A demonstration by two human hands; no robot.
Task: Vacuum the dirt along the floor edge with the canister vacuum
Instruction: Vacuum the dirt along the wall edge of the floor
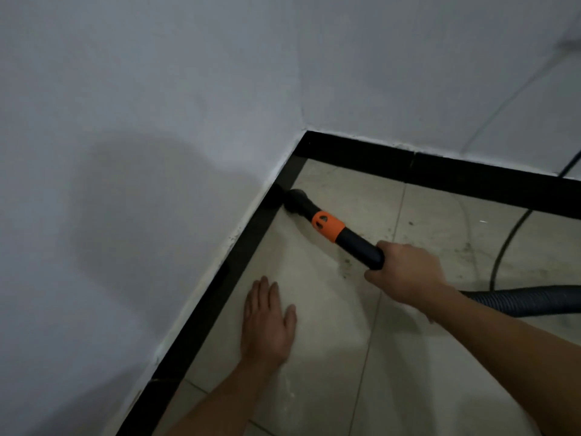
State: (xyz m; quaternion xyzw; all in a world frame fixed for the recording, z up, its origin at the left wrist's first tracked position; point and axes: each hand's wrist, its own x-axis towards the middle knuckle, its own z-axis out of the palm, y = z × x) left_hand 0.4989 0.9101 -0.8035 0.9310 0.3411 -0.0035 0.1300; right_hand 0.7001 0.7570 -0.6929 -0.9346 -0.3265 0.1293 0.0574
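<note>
My right hand [405, 272] grips the black vacuum wand [358, 243], which has an orange collar [327, 227]. The wand's black nozzle [294, 201] touches the floor against the black skirting [248, 250] of the left wall, a short way from the room corner. A ribbed grey hose [528, 298] runs from behind my right hand off to the right. My left hand [267, 322] lies flat, fingers straight, on the beige tile beside the skirting. Dark specks of dirt [347, 262] sit on the tile under the wand. The canister itself is out of view.
White walls meet at a corner [306, 133], with black skirting [471, 176] along both. A thin black cable [509, 237] curves over the tiles at the right and climbs the far wall. More dirt specks [465, 247] lie on the right-hand tile.
</note>
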